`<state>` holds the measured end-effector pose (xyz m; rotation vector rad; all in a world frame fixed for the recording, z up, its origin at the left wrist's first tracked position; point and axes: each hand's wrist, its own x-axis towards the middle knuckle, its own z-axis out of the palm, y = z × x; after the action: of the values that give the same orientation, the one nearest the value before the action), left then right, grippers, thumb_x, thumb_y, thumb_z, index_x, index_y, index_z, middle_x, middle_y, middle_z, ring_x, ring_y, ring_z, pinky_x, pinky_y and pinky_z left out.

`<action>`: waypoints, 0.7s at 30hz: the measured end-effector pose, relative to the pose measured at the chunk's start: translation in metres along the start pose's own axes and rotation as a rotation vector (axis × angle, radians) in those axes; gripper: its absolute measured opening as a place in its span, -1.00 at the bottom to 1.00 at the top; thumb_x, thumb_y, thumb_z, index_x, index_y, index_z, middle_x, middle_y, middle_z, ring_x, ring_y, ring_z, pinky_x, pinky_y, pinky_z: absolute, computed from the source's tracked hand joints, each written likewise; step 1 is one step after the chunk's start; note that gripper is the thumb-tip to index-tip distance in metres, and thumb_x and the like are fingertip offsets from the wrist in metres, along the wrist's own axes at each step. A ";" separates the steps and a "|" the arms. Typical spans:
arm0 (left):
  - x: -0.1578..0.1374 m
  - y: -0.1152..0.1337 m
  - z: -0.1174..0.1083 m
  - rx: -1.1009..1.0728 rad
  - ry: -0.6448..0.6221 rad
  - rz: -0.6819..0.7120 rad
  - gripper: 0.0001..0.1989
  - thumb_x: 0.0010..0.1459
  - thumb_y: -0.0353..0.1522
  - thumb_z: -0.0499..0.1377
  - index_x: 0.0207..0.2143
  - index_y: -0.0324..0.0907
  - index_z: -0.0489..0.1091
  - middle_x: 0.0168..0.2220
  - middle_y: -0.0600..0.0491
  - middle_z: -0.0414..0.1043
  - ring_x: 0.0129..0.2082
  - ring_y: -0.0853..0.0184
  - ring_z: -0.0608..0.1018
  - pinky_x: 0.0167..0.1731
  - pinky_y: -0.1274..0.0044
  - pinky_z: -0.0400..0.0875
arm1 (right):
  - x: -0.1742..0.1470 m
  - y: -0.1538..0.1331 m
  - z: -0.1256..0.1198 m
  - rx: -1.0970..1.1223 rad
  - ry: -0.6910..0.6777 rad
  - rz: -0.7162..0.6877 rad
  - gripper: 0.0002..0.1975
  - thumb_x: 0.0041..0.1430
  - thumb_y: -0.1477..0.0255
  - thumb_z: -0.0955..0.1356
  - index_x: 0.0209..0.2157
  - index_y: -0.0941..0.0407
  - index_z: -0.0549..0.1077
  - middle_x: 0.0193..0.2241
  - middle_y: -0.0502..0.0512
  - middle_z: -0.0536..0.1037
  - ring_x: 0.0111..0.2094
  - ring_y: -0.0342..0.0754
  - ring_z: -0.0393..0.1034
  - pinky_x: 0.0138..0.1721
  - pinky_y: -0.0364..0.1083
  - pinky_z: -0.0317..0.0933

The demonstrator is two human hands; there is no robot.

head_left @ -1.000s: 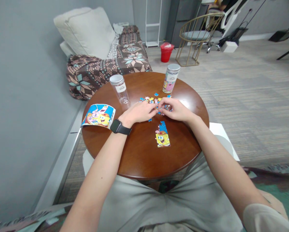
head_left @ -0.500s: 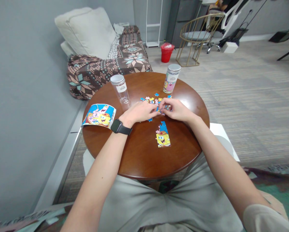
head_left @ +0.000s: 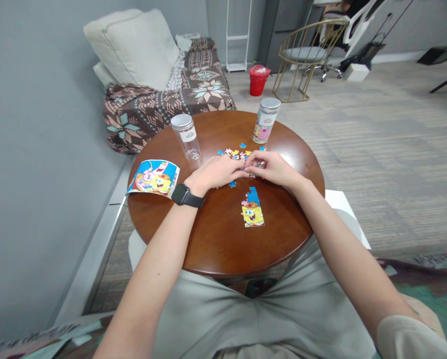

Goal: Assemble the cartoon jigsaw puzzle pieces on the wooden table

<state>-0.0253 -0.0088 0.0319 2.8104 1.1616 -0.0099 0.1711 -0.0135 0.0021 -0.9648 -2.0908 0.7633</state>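
My left hand [head_left: 221, 172], with a black smartwatch [head_left: 186, 196] at the wrist, reaches over a loose heap of jigsaw puzzle pieces [head_left: 235, 153]. Its fingers and thumb are drawn together at the tips. From the other side, my right hand [head_left: 271, 167] curls its thumb and fingers together over the same heap. The fingertips of both hands meet or nearly meet; whatever is between them is hidden. Closer to me lies a partly joined puzzle section [head_left: 252, 209] showing a yellow cartoon face under blue. A blue piece [head_left: 232, 184] lies below my left fingers.
A clear jar [head_left: 188, 139] with a silver lid stands left on the round brown table [head_left: 216, 249]. Another lidded jar [head_left: 265, 122] with a cartoon label is back right. The curled picture sheet [head_left: 154, 178] rests at the left edge. Beyond are a sofa [head_left: 163, 94] and red bin [head_left: 258, 82].
My right fingers have shifted slightly left and drawn together against my left fingertips. My left hand has hardly moved. The joined puzzle section lies where it was.
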 end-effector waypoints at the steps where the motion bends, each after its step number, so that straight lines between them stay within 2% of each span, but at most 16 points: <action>1: 0.000 0.000 0.000 0.000 -0.011 -0.004 -0.58 0.30 -0.09 -0.08 -0.14 -0.09 0.48 -0.31 0.00 0.53 -0.27 0.27 0.53 -0.34 0.54 0.25 | 0.000 0.000 0.000 0.003 -0.005 -0.001 -0.87 0.07 0.37 0.38 -0.42 0.15 0.46 -0.50 0.03 0.51 -0.48 -0.15 0.33 -0.42 -0.15 0.22; 4: 0.000 0.002 -0.001 0.006 -0.026 -0.032 -0.49 0.32 -0.09 -0.15 -0.21 -0.15 0.52 -0.33 -0.04 0.54 -0.29 0.26 0.53 -0.34 0.52 0.26 | 0.000 0.000 0.000 0.022 -0.003 0.002 -0.87 0.10 0.37 0.37 -0.41 0.15 0.47 -0.48 0.03 0.49 -0.50 -0.16 0.32 -0.49 -0.17 0.21; 7: -0.001 0.006 -0.002 -0.006 -0.020 -0.025 -0.47 0.33 -0.20 -0.20 -0.25 -0.21 0.54 -0.32 -0.08 0.54 -0.32 0.24 0.53 -0.35 0.49 0.26 | -0.001 -0.001 0.001 0.095 0.007 0.027 -0.87 0.09 0.36 0.38 -0.39 0.14 0.46 -0.43 0.03 0.48 -0.52 -0.19 0.32 -0.58 -0.20 0.20; 9: -0.001 0.007 -0.003 -0.021 -0.030 -0.016 -0.49 0.30 -0.27 -0.18 -0.30 -0.24 0.55 -0.34 -0.10 0.55 -0.35 0.25 0.52 -0.36 0.48 0.26 | -0.002 -0.001 0.003 0.183 -0.023 0.061 -0.86 0.09 0.35 0.39 -0.36 0.13 0.44 -0.46 0.00 0.46 -0.54 -0.19 0.33 -0.60 -0.20 0.23; 14: 0.001 0.004 0.001 0.021 -0.026 -0.032 -0.49 0.27 -0.27 -0.15 -0.37 -0.27 0.57 -0.40 -0.13 0.54 -0.38 0.22 0.53 -0.38 0.45 0.25 | -0.004 -0.001 0.006 0.336 -0.128 0.113 -0.84 0.09 0.37 0.40 -0.31 0.11 0.37 -0.58 -0.08 0.43 -0.58 -0.19 0.35 -0.53 -0.17 0.34; 21: 0.000 0.004 0.000 0.079 0.014 -0.043 -0.46 0.33 -0.28 -0.20 -0.30 -0.32 0.54 -0.37 -0.18 0.53 -0.29 0.19 0.55 -0.34 0.45 0.25 | -0.004 -0.001 0.006 0.444 -0.104 0.158 -0.73 -0.04 0.33 0.48 -0.36 0.13 0.37 -0.46 0.00 0.51 -0.43 -0.13 0.45 -0.37 -0.11 0.41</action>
<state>-0.0225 -0.0117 0.0325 2.8573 1.2523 -0.0404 0.1674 -0.0184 -0.0021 -0.8590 -1.8274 1.3171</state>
